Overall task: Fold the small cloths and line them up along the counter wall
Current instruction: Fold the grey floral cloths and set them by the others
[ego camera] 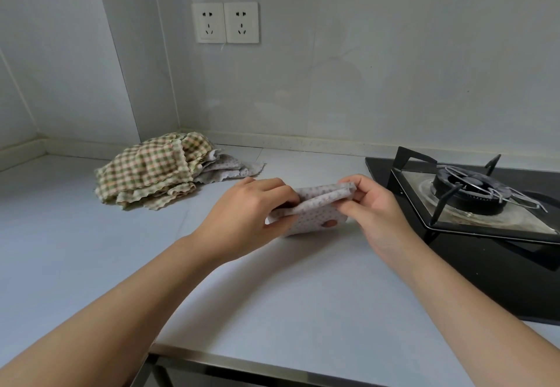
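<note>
Just above the counter [272,289], beside the stove [472,201], a small grey dotted cloth [315,207] hangs folded over, pinched at one end by the left hand [245,213] and at the other by the right hand [375,204]. A rumpled pile of checked and dotted cloths [154,171] lies near the wall.

Soft, even, fairly bright light with a cool grey-blue cast fills the frame, and nothing is blown out. Shadows are faint and fuzzy: a thin one on the counter [91,250] under the dotted cloth [315,204] pinched by the left hand [242,216] and right hand [375,207], another under the checked pile [148,171] at centre left. The glossy wall [394,53] carries dull, smeared reflections. The stove glass [485,283] at right has a mild sheen. Wide-angle distortion tilts the upper-left corner lines and stretches the forearms at the bottom. The centre is sharp and the edges slightly soft.
</note>
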`<state>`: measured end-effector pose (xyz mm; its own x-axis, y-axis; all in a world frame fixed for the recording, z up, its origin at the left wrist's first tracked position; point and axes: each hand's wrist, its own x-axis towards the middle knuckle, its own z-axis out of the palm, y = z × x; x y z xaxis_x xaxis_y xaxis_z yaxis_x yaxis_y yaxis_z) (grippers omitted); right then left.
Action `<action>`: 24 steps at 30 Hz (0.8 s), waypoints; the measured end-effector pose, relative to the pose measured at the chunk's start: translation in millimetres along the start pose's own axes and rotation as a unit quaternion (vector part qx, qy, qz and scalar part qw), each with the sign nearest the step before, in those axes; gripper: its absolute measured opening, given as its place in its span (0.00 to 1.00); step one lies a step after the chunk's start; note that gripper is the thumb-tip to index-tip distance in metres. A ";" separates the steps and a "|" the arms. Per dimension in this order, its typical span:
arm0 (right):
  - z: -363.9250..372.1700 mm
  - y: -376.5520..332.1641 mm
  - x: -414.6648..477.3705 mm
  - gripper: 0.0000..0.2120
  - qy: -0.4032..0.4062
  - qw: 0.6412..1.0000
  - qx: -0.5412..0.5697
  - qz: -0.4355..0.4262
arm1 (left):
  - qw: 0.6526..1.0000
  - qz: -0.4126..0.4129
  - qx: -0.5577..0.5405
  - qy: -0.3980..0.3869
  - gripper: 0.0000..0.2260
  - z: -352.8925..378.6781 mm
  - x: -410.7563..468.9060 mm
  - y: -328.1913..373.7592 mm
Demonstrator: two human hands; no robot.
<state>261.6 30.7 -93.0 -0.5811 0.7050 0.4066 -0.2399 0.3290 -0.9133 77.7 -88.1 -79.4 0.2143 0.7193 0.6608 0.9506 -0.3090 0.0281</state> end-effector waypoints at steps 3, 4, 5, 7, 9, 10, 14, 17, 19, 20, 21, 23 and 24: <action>0.7 0.7 -4.0 0.18 -0.015 0.995 -0.081 -0.060 | 0.999 -0.007 0.036 0.011 0.08 -1.8 0.9 -0.2; 1.0 0.1 -5.6 0.19 -0.025 0.988 -0.126 -0.089 | 0.999 -0.009 0.045 0.015 0.08 -1.8 1.1 -0.4; 1.4 -0.6 -6.7 0.19 -0.037 0.977 -0.172 -0.118 | 0.998 -0.010 0.053 0.016 0.08 -2.0 1.2 -0.5; 2.0 -1.3 -7.3 0.15 -0.058 0.957 -0.233 -0.163 | 0.998 -0.009 0.063 0.017 0.08 -2.8 1.3 -0.2; 2.8 -2.1 -7.3 0.10 -0.064 0.950 -0.249 -0.178 | 0.997 -0.004 0.069 0.015 0.08 -3.7 1.9 0.4; 3.1 -2.5 -7.5 0.07 -0.061 0.950 -0.250 -0.175 | 0.997 -0.001 0.073 0.013 0.08 -3.9 2.2 0.6; 0.7 1.3 -6.7 0.01 -0.024 0.959 -0.241 -0.149 | 0.997 0.010 0.078 0.013 0.09 -4.4 2.2 0.4; -1.4 3.5 -4.9 0.02 0.008 0.972 -0.209 -0.111 | 0.997 0.014 0.072 0.010 0.10 -6.2 1.7 -0.9; -2.6 4.4 -3.1 0.07 0.026 0.979 -0.180 -0.091 | 0.997 0.015 0.072 0.008 0.11 -9.2 2.0 -2.4; -3.3 4.2 -2.3 0.09 0.036 0.982 -0.164 -0.085 | 0.997 0.015 0.074 0.009 0.12 -11.0 2.5 -3.3; -3.8 3.9 -1.7 0.10 0.044 0.985 -0.146 -0.081 | 0.997 0.015 0.076 0.010 0.12 -12.9 3.0 -3.8; -4.6 2.6 -0.6 0.09 0.045 0.989 -0.116 -0.082 | 0.997 0.017 0.070 0.009 0.12 -15.9 3.3 -4.1; -4.9 2.0 -0.3 0.10 0.039 0.990 -0.105 -0.085 | 0.998 0.020 0.064 0.005 0.12 -16.5 3.4 -4.3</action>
<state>265.0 34.2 -94.8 -0.4815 0.6719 0.5628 -0.1577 0.5653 -0.8097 70.7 -94.6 -64.9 0.2502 0.7020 0.6668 0.9626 -0.2542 -0.0935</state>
